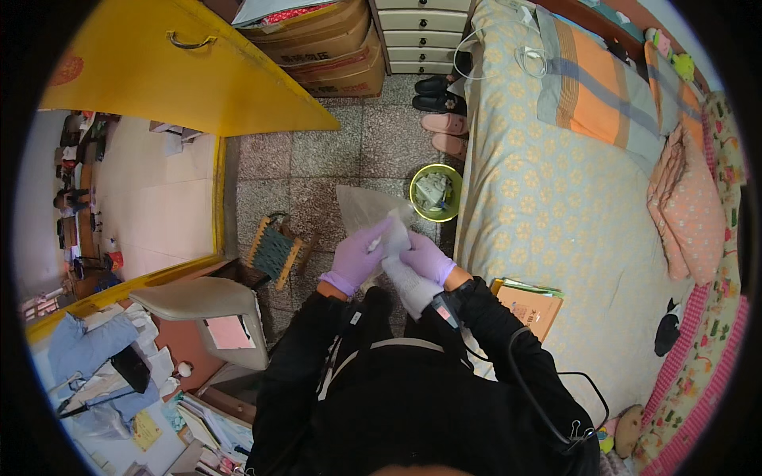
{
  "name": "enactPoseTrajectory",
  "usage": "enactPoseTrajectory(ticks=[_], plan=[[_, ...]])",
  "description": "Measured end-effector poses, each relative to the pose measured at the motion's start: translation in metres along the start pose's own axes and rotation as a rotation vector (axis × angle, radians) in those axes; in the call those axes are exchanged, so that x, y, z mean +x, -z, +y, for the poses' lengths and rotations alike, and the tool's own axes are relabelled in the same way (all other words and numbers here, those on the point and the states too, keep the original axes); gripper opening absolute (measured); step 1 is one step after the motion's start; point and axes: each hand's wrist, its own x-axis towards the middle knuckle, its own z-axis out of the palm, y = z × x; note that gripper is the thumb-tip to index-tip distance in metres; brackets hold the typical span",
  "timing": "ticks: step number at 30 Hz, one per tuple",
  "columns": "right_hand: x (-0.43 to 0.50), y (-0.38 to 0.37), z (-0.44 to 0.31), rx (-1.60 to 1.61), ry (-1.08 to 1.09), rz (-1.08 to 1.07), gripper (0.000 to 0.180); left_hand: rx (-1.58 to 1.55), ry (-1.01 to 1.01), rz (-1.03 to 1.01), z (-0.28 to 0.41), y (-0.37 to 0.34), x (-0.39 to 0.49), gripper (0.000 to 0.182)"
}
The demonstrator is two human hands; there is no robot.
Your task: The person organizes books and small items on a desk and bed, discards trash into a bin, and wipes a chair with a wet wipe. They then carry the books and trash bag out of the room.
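Both of my hands wear thin purple gloves and meet in front of my body. My left hand (359, 254) grips the upper part of a whitish fabric piece (411, 288), and a small white bit shows by its thumb. My right hand (430, 259) pinches the same fabric from the other side. The fabric hangs down towards my lap and looks like a sock or a glove; which one, I cannot tell. A clear plastic bag (369, 208) spreads out beyond my left fingers, partly hidden by them. Beside the fabric's lower end is a dark device (447, 314) with a label and a cable.
Just past my hands, a yellow-green bin (415, 208) holds crumpled waste. A folding stool (275, 253) stands at left, near a chair (196, 297) and a cluttered desk (161, 416). The bed (553, 214) runs along the right, with books (530, 308) on its edge. Slippers (445, 124) lie beside it.
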Motion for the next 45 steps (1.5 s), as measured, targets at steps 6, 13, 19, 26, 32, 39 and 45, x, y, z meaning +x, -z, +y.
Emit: enactPoseTrajectory(ticks=[6, 13, 19, 26, 32, 39, 45], plan=[[0.034, 0.021, 0.044, 0.703, -0.204, 0.084, 0.032, -0.254, -0.063, -0.212, 0.015, -0.015, -0.009, 0.039], [0.061, -0.044, 0.083, 0.534, 0.081, 0.127, 0.046, -0.777, 0.295, -0.259, 0.003, -0.006, -0.003, 0.04], [0.117, -0.064, 0.138, -0.505, 0.064, 0.142, 0.046, -0.825, 0.427, -0.288, -0.045, -0.029, -0.011, 0.044], [0.145, -0.063, 0.147, -0.226, 0.247, 0.162, 0.033, -0.97, 0.437, 0.332, -0.195, -0.031, 0.034, 0.035], [0.185, -0.027, 0.274, 0.367, -0.17, 0.461, 0.021, -1.017, 0.532, 0.423, -0.321, -0.045, 0.074, 0.036], [0.277, -0.012, 0.508, -0.536, -0.651, 0.33, 0.034, -0.999, 0.434, 0.601, -0.421, -0.115, 0.129, 0.039], [0.348, 0.001, 0.599, -0.825, -0.571, 0.545, 0.039, -0.954, 0.396, 0.455, -0.489, -0.153, 0.18, 0.039]])
